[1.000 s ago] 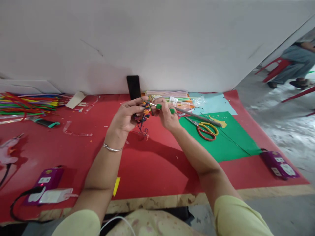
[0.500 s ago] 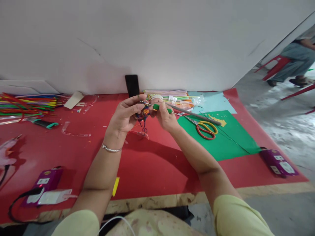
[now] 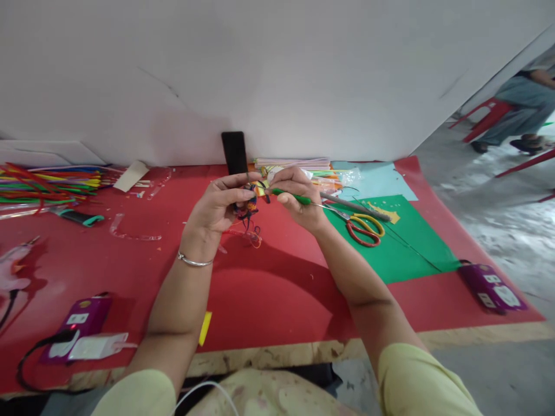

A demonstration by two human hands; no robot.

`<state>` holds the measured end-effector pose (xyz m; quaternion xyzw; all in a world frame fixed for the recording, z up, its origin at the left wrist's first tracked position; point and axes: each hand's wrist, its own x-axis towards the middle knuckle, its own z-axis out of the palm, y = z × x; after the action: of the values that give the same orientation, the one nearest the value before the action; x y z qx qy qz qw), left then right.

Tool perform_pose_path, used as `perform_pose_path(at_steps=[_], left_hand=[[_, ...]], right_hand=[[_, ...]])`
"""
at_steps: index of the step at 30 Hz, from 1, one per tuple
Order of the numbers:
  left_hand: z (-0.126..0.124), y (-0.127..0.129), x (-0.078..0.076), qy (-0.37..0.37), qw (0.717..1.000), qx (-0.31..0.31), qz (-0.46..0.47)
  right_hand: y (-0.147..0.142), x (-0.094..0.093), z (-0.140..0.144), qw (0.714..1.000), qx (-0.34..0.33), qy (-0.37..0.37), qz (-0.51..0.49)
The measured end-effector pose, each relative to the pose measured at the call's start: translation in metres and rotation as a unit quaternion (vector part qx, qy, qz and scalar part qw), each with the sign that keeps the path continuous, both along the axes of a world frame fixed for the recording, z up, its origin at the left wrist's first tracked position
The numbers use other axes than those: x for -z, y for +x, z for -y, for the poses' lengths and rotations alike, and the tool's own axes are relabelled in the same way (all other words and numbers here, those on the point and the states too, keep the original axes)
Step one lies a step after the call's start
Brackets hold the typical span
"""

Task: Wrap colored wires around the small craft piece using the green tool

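My left hand (image 3: 214, 211) pinches a small crochet piece (image 3: 245, 211) in dark blue and orange yarn. Loose yarn ends dangle below it over the table. My right hand (image 3: 306, 202) is closed on the green handle of a crochet hook (image 3: 291, 196), whose thin shaft points left at the piece. Dark yarn shows at the hook's tip between the two hands. Whether the tip sits in a stitch is too small to tell. Right of my right hand lie scissors (image 3: 365, 229) with one yellow and one red handle loop.
Behind my hands, a black phone (image 3: 234, 152) leans on the white wall. A green sheet (image 3: 403, 248) lies under the scissors. Coloured pipe cleaners (image 3: 52, 185) are piled at left, near a glue gun (image 3: 15, 268). Purple power strips (image 3: 87, 315) sit at both sides. A person (image 3: 526, 107) sits far right.
My right hand has moved right with the crochet hook, drawing it back from the piece, and its upper fingers have lifted. The left hand with the crochet piece has shifted slightly left and down.
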<state>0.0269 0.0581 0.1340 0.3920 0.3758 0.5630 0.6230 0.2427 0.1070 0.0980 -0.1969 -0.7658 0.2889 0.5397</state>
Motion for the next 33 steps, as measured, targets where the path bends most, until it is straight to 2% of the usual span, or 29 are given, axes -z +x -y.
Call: perform_pose_path(at_steps=[7, 9, 12, 16, 18, 21, 24, 26, 28, 30, 33], left_hand=[[-0.001, -0.005, -0.001, 0.017, 1.000, 0.019, -0.013], [-0.001, -0.007, 0.000, 0.016, 0.999, 0.021, -0.020], [-0.002, -0.008, 0.002, 0.010, 0.999, 0.026, -0.035], [-0.003, -0.003, 0.006, 0.019, 0.998, 0.043, -0.041], [-0.003, 0.003, 0.009, 0.046, 0.998, 0.009, -0.034], [-0.004, 0.016, 0.016, 0.118, 0.985, -0.112, -0.052], [-0.006, 0.026, 0.022, 0.169, 0.954, -0.213, -0.127], [-0.007, 0.027, 0.023, 0.173, 0.946, -0.235, -0.138], [-0.008, 0.025, 0.022, 0.152, 0.961, -0.208, -0.105], [-0.008, 0.021, 0.018, 0.118, 0.980, -0.152, -0.057], [-0.008, 0.015, 0.011, 0.096, 0.989, -0.108, -0.018]], right_hand=[[0.011, -0.009, -0.003, 0.995, -0.022, 0.073, 0.056], [0.016, -0.015, -0.003, 0.995, -0.045, 0.071, 0.057], [0.021, -0.021, -0.002, 0.995, -0.087, 0.006, 0.052], [0.014, -0.012, -0.003, 0.978, -0.129, -0.160, 0.019], [0.002, -0.002, -0.003, 0.959, -0.141, -0.243, -0.047], [-0.019, 0.011, 0.002, 0.910, -0.165, -0.361, -0.122], [-0.034, 0.015, 0.010, 0.889, -0.174, -0.398, -0.146], [-0.038, 0.015, 0.014, 0.893, -0.169, -0.388, -0.151], [-0.038, 0.014, 0.016, 0.901, -0.157, -0.374, -0.155], [-0.038, 0.014, 0.016, 0.903, -0.149, -0.369, -0.161], [-0.038, 0.017, 0.012, 0.899, -0.150, -0.375, -0.169]])
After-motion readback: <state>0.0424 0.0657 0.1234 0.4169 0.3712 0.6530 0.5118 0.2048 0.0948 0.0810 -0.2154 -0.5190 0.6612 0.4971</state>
